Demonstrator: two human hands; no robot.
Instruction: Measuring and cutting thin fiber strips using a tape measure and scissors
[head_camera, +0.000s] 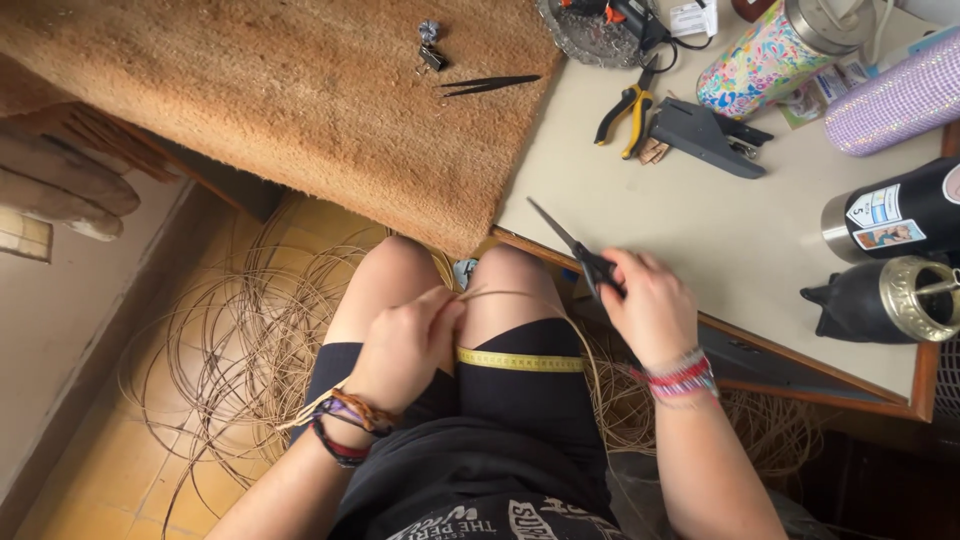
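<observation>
A seated person, seen from above, works a thin tan cane strand (500, 293) over bare knees at the edge of a pale bench (640, 240). The left hand (408, 345) rests on the left thigh, its fingers (447, 305) pressed together and pinching one end of the strand, which arcs across the knees toward the bench. The right hand (652, 305) holds black scissors (580, 252) just over the bench edge, fingers curled shut around the handles and the blades pointing away toward a coarse brown mat (300, 90) that covers the far left part of the bench. A yellow measuring tape (520, 361) lies across the right thigh, between the two hands. Loose coils of cane (240, 330) spread over the tiled floor below the bench. Farther back on the bench lie yellow-handled pliers (625, 112), and black tweezers (488, 84) rest on the mat.
</observation>
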